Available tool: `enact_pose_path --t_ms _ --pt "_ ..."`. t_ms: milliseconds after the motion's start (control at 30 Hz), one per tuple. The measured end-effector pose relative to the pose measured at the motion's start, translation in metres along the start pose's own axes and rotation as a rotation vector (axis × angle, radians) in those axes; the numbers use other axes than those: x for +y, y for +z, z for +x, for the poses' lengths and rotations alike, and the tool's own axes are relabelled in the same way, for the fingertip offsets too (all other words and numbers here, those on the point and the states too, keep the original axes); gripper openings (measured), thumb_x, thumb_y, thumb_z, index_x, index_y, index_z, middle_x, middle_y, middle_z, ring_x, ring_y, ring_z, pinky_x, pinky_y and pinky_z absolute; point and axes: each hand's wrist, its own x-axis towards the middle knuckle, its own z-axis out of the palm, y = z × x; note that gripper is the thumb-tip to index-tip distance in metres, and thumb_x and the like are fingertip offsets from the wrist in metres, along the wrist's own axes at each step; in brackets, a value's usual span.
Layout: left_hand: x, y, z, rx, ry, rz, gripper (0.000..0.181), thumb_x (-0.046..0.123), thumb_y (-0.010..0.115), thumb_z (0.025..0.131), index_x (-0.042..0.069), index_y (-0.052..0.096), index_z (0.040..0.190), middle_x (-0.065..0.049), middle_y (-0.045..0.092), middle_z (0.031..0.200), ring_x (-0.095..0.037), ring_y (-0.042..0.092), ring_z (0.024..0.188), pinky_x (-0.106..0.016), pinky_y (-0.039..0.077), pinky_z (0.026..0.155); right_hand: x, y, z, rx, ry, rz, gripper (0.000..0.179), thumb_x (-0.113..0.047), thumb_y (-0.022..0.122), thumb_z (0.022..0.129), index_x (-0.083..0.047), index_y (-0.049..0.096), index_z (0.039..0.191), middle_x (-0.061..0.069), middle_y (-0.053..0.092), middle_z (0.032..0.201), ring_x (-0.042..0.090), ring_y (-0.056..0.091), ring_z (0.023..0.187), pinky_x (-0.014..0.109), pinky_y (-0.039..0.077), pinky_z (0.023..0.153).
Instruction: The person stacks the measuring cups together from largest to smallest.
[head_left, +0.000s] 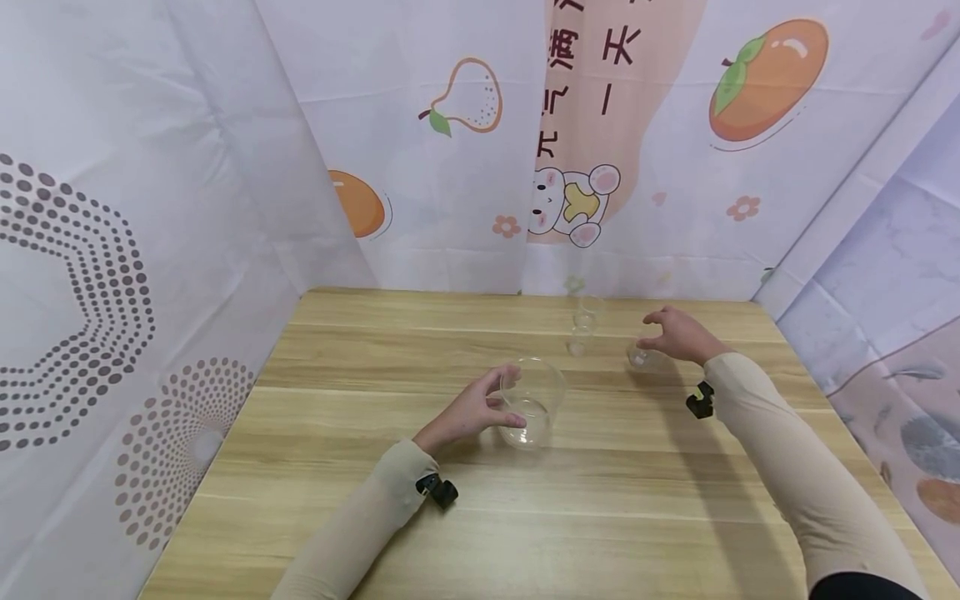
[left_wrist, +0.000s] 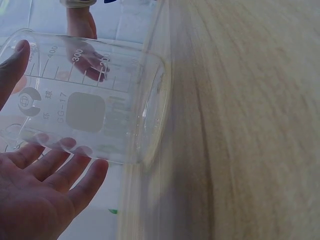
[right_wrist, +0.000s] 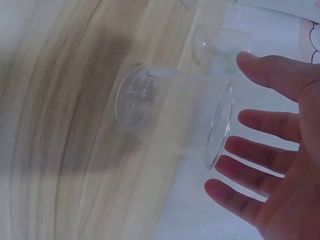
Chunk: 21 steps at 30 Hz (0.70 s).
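A large clear glass beaker with white volume marks stands upright on the wooden table. My left hand cups its left side, thumb along the near side and fingers toward the far side. In the left wrist view the fingers are spread and loosely bent, fingertips right at the glass. Farther back on the right, a small beaker with printed marks stands upright. My right hand hovers beside its rim, thumb and fingers apart and spread, with nothing between them in the right wrist view.
Toward the back of the table, left of the small beaker, stand two more small clear glass vessels, one farther back and one nearer. Printed cloth curtains enclose the table's back and sides.
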Motion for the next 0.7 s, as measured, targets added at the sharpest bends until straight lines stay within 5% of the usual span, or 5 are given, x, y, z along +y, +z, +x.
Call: enact_pose_path --t_ms 700 --pt "-0.0007 -0.0008 0.0006 0.005 0.005 0.002 0.089 0.019 0.083 0.078 0.009 0.032 0.151 -0.012 0.036 0.156 -0.029 0.033 0.145 -0.047 0.037 0.116 0.0046 0.0029 -0.0025 -0.065 0.017 0.034 0.059 -0.015 0.066 0.088 0.017 0.045 0.133 0.043 0.044 0.127 0.054 0.05 0.114 0.063 0.044 0.096"
